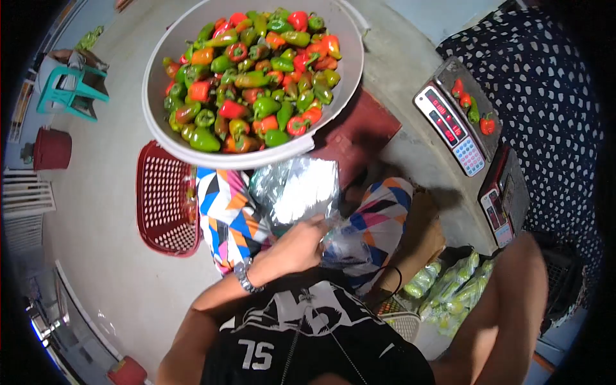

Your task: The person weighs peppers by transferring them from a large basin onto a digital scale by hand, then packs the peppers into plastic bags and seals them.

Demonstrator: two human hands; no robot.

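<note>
My left hand (305, 245), with a metal watch (244, 276) on its wrist, is closed on a clear plastic bag (295, 192) above my lap. Shiny plastic spreads over my patterned trousers on both sides of the fingers. The fingertips are partly hidden. My right arm is bent up at the right side, and its hand is outside the picture. Just beyond my lap stands a large pale tub (289, 156) holding many red and green peppers (250, 80).
To the left sits a red plastic basket (168, 199). At the right, a digital scale (449, 125) carries several peppers (473, 112), with a second scale (497, 208) beside it. Bagged green produce (449, 289) lies near my right arm. A teal stool (74, 93) stands far left.
</note>
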